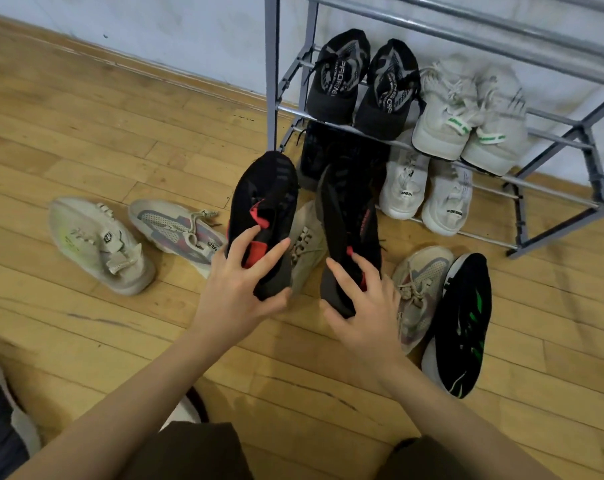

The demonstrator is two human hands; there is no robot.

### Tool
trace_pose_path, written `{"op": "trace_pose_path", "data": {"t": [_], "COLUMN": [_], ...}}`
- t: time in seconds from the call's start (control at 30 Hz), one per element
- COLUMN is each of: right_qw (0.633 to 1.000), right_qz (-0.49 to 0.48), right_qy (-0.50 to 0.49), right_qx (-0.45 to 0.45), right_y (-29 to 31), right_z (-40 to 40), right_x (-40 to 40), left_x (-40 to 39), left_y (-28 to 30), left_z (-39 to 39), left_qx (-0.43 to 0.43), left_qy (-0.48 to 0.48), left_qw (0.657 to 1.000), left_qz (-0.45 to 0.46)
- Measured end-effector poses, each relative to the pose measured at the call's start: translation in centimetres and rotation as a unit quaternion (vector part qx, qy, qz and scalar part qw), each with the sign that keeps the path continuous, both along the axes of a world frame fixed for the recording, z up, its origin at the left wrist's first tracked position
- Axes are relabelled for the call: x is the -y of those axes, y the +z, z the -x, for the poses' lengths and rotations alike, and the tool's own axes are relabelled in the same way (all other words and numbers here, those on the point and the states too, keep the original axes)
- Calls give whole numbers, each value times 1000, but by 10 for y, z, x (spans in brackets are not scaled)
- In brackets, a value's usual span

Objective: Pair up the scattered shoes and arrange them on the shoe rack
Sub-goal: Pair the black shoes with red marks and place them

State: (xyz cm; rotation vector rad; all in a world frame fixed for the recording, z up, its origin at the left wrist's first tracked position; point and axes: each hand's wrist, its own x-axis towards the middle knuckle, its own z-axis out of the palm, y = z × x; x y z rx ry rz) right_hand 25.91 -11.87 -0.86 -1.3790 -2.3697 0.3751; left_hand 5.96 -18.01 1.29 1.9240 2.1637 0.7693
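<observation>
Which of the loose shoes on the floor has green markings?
The black shoe at far right, beside the right hand. It alone carries bright green streaks; the other loose floor shoes are beige or grey, and the two held shoes are black with red.

Legible text was scarce. Black pair (362, 84) on the rack's upper shelf (432, 148): white lettering on tongues, partly read "PERFORM". White pair (427, 195) below: small black print, fragments "GNED" and "DESIGN". Green strap labels (473, 131) were unreadable.
</observation>
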Motion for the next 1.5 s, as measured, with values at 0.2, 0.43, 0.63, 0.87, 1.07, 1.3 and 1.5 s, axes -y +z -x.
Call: {"op": "trace_pose_path", "data": {"t": [0.2,0.43,0.63,0.87,1.07,1.3,1.5], "right_qw": [996,987,980,978,978,982,984], "right_qz": [-49,-93,-132,-157,-161,-127,-131], "right_qy": [57,72,52,2,-34,-78,-91], "right_qx": [-40,-106,-139,-140,-128,-114,-79], "right_y": [42,95,138,180,211,219,217], "right_z": [31,51,47,19,1,2,10], "right_x": [-10,-19,-25,-34,-60,-122,-183], "left_x": [11,11,-8,-35,-74,-141,-208], "left_y": [31,81,122,166,196,208,212], "left_z": [20,31,26,5,-11,-6,13], "left_qx": [-2,-28,-45,-53,-42,-78,-99], "left_qy": [38,54,22,-8,-38,-54,-87], "left_qw": [999,993,987,985,987,989,987], "left_qz": [-38,-105,-149,-161,-150,-116,-93]}}
